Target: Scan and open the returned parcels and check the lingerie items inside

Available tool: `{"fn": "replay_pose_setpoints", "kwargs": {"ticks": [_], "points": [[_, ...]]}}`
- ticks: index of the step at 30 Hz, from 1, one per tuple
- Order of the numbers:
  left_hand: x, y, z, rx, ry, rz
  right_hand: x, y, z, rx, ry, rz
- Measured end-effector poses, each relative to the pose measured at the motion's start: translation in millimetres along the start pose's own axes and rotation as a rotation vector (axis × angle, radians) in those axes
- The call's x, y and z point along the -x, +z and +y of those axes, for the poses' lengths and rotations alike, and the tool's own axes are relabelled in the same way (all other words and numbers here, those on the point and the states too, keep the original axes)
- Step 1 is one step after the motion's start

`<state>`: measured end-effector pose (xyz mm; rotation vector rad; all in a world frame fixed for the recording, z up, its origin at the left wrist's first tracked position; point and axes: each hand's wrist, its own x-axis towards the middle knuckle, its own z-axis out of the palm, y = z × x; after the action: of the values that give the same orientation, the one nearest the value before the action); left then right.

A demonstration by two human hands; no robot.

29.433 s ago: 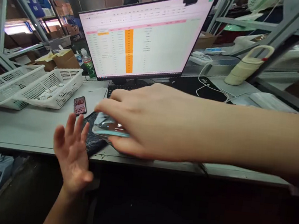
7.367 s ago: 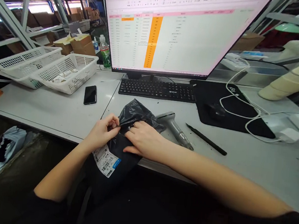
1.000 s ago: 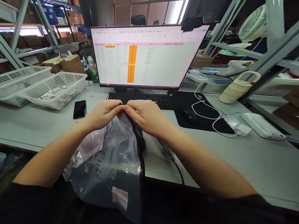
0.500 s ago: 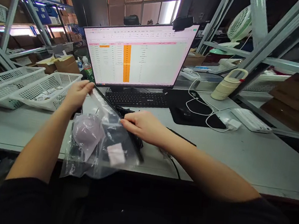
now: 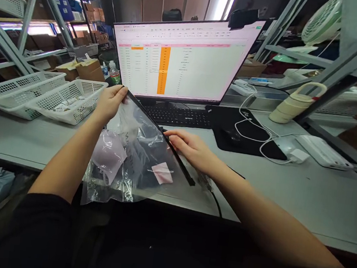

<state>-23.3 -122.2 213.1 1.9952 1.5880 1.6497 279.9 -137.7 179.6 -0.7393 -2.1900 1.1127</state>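
A clear plastic zip bag [image 5: 139,164] with a black strip along its top edge hangs slanted over the table's front edge. Inside it lie a lilac bra [image 5: 108,152], its moulded cup showing, and a small pink square tag [image 5: 163,173]. My left hand [image 5: 110,102] is closed on the bag's upper corner, thumb and fingers pinching the end of the strip. At about the middle of the black strip, my right hand [image 5: 189,148] pinches the edge, its fingertips partly hidden behind it.
Behind the bag stand a keyboard [image 5: 180,117] and a monitor [image 5: 198,76] showing a spreadsheet. White perforated baskets [image 5: 69,100] sit at left. To the right are a mouse [image 5: 231,135] on a black pad, white cables, a cream bottle [image 5: 291,108] and a white power strip [image 5: 324,151].
The bag's black edge now stretches straighter between my hands, and the bag is spread flatter. My right hand has shifted right along the edge. The whole view has swung slightly left.
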Motion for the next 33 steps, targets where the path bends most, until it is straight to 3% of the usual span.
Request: {"fn": "replay_pose_setpoints", "kwargs": {"ticks": [6,10,15,23,25,27,29,31,33], "points": [[8.5,12.1,8.2,-0.031,-0.021,-0.08,-32.4,7.0,5.9,-0.369,0.115,-0.01],[10.7,15.2,7.6,-0.02,-0.036,-0.106,-36.5,10.8,7.0,-0.391,0.162,-0.045],[11.7,15.6,6.3,0.006,-0.052,-0.077,-27.8,6.7,7.0,-0.419,0.229,-0.06],[10.3,15.8,-8.4,-0.079,-0.029,-0.064,-1.1,-3.3,18.0,-0.37,0.304,-0.185],[15.4,19.4,-3.5,-0.194,0.062,0.032,-1.5,-0.8,24.5,-0.421,0.341,-0.155],[27.3,26.3,10.4,-0.376,0.253,0.108,-4.5,3.4,29.5,-0.451,0.351,-0.105],[44.0,35.7,29.4,-0.557,0.515,-0.04,-7.9,8.1,32.2,-0.443,0.309,-0.077],[59.6,43.6,46.2,-0.663,0.748,-0.323,-9.6,11.0,34.1,-0.414,0.243,-0.09],[67.8,44.3,55.7,-0.702,0.871,-0.47,-8.3,9.7,37.7,-0.372,0.203,-0.106]]}}
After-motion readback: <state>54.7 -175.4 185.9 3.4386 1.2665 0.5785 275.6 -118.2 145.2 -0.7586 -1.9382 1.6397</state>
